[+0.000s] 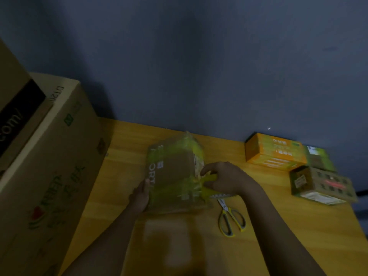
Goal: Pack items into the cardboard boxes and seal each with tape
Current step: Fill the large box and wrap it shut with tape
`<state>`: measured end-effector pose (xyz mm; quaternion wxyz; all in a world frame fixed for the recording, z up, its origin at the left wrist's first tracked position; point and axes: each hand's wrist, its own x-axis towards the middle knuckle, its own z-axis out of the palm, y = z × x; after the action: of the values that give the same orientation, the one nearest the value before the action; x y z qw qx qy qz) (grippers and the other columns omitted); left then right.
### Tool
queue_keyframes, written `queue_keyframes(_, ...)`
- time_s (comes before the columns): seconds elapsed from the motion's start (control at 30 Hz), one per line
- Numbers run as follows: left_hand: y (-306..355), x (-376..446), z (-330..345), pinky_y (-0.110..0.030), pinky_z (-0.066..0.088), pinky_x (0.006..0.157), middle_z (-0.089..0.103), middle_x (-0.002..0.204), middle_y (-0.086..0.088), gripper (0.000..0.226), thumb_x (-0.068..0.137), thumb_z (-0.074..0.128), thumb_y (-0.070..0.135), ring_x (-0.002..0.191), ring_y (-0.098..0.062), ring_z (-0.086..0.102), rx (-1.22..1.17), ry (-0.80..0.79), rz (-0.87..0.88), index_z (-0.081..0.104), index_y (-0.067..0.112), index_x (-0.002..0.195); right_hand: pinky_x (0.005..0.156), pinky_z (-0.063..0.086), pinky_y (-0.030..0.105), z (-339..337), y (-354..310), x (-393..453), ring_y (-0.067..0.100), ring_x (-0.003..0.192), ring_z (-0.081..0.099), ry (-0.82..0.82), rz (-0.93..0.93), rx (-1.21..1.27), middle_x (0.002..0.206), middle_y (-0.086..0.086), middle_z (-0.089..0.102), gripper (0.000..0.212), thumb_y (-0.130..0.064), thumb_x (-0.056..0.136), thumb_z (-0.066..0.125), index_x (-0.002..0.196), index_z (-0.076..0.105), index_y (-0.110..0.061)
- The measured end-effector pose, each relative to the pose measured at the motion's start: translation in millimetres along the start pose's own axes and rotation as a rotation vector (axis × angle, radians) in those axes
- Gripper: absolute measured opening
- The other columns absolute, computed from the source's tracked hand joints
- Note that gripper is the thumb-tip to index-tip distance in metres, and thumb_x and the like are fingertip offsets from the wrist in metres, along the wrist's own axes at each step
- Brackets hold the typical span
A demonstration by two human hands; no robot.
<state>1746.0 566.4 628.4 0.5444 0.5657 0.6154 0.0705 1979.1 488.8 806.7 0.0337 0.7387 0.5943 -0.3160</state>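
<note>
A small cardboard box (175, 168) wrapped in bands of yellow-green tape stands on the wooden table (127, 176) at the middle. My left hand (140, 196) holds the box's left side, thumb on its top face. My right hand (223, 179) is at the box's right side and pinches a strip of yellow tape (209, 179) that runs from the box. The tape roll itself is hidden.
Yellow-handled scissors (231, 220) lie just right of the box. At the far right sit an orange carton (274, 151), a green packet (318, 158) and a brown printed carton (320, 183). Large stacked cardboard boxes (45, 160) fill the left. A dark wall stands behind.
</note>
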Motion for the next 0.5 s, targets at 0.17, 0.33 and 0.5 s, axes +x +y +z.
queue_keyframes(0.17, -3, 1, -12, -0.041, 0.04, 0.073, 0.045, 0.124, -0.021, 0.041, 0.103, 0.031, 0.039, 0.097, -0.039, 0.051, 0.173, 0.212, -0.091, 0.04, 0.008, 0.128, 0.079, 0.045, 0.021, -5, -37, 0, -0.001, 0.106, 0.058, 0.058, -0.174, 0.072, 0.129, -0.011, 0.06, 0.037, -0.047, 0.083, 0.071, 0.117, 0.065, -0.035)
queue_keyframes(0.33, 19, 1, -29, -0.039, 0.048, 0.076, 0.054, 0.124, -0.015, 0.047, 0.102, 0.029, 0.046, 0.097, -0.035, 0.057, 0.29, 0.114, -0.053, 0.036, 0.012, 0.134, 0.086, 0.05, 0.032, -14, -64, 17, 0.006, 0.11, 0.059, -0.097, -0.257, 0.162, 0.143, -0.011, 0.05, 0.033, -0.027, 0.091, 0.06, 0.123, 0.062, -0.036)
queue_keyframes(0.5, 62, -27, -47, -0.035, 0.033, 0.104, 0.021, 0.157, -0.002, 0.068, 0.093, 0.017, 0.063, 0.141, -0.028, 0.028, -0.184, -0.234, 0.032, 0.015, 0.028, 0.152, 0.088, 0.052, 0.037, -10, -93, 38, 0.004, 0.104, 0.059, 0.011, -0.278, 0.33, 0.109, -0.019, 0.066, 0.029, -0.05, 0.075, 0.077, 0.098, 0.074, -0.033)
